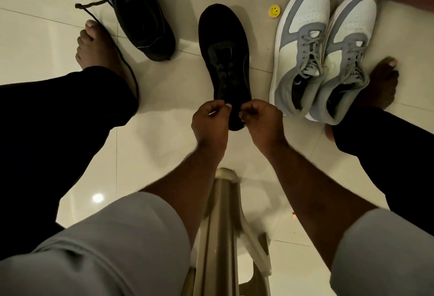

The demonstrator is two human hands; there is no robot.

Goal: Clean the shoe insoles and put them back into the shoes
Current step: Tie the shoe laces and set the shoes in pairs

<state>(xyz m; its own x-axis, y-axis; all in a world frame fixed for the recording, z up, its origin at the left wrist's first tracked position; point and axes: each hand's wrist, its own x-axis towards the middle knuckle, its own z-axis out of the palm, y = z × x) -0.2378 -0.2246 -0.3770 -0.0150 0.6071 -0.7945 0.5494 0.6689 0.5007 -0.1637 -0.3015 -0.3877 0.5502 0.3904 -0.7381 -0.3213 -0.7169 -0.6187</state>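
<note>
Black shoe (223, 61) upright on floor tiles (164, 131), between own feet. Long axis runs near-to-far, toe away, heel toward wearer. Left hand (210, 122) and right hand (261, 119) both curled, pinching heel collar from either side. Insole not visible; inside or out: cannot tell. Grey-white sneaker pair (321, 56) just right, second black shoe (141, 11) far left. Judged stage: mid-task, pulling out or reseating.

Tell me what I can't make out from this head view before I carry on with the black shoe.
- Black shoe, head view: heel opening hidden by left hand and right hand; insole inside cannot be told.
- Second black shoe: top cut off by frame edge.
- Grey-white sneakers: interiors too dark to show insoles.
</note>
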